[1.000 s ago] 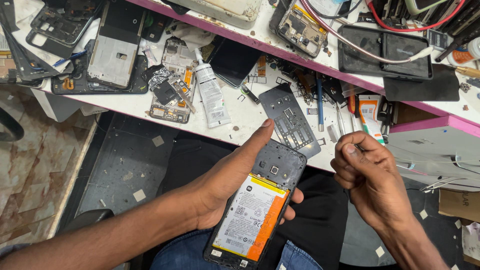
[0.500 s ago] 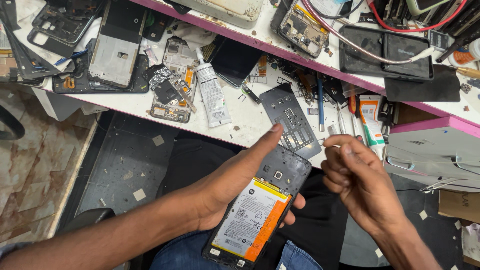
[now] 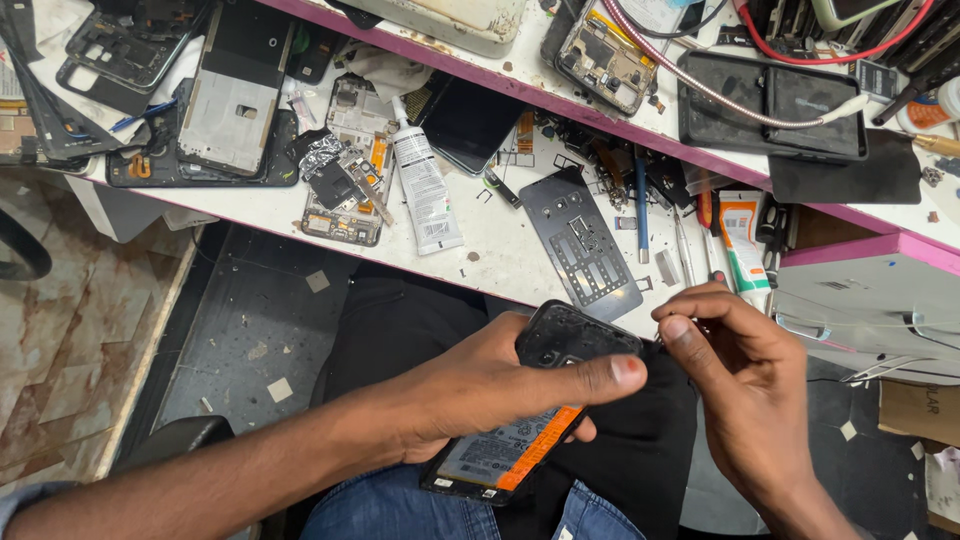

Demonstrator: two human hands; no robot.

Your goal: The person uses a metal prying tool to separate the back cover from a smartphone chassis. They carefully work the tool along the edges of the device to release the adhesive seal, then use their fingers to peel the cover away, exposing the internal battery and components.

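My left hand (image 3: pixel 480 390) grips an opened black phone (image 3: pixel 560 345) over my lap, back side up, its battery with an orange strip (image 3: pixel 520 455) showing below the fingers. The thumb lies across the phone's middle. My right hand (image 3: pixel 735 375) sits just right of the phone's top corner, fingers curled and pinched together near the bench edge; whether something tiny is between the fingertips I cannot tell.
A white workbench (image 3: pixel 500 255) with a pink edge holds a dark metal plate (image 3: pixel 585 245), a white glue tube (image 3: pixel 425 190), a blue-handled tool (image 3: pixel 640 205), another tube (image 3: pixel 742 245) and several dismantled phones (image 3: pixel 235 100). A grey drawer unit (image 3: pixel 870 310) stands right.
My left hand has tilted and turned the phone, and its thumb now crosses it. My right hand moved left, closer to the phone's top corner.
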